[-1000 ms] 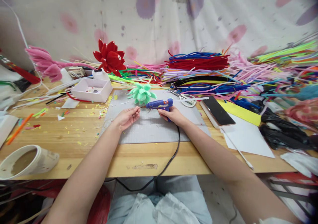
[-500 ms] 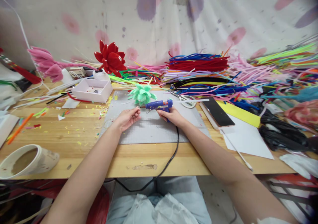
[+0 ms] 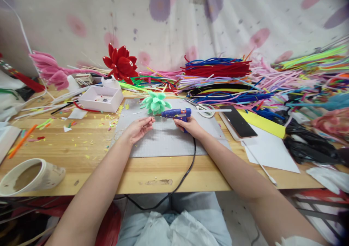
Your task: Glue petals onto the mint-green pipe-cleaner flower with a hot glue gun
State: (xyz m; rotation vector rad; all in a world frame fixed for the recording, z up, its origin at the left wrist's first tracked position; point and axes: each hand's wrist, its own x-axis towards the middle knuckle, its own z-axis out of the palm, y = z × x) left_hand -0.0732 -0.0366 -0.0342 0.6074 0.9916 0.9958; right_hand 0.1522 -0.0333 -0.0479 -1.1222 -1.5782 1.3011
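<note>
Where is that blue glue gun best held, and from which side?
I'd take the blue glue gun by its handle, coming from the right, beneath the pale glue stick that juts out behind. The handle drops below the body's rear, where the right grip has it. The front end points left, toward the left grip, so probably avoid that.

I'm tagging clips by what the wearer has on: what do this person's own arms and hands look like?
The left hand and right hand wear no gloves, and I can make out no watch or bracelet. The left forearm and right forearm are uncovered. A whitish sleeve edge shows on the right arm, at the bottom.
</note>
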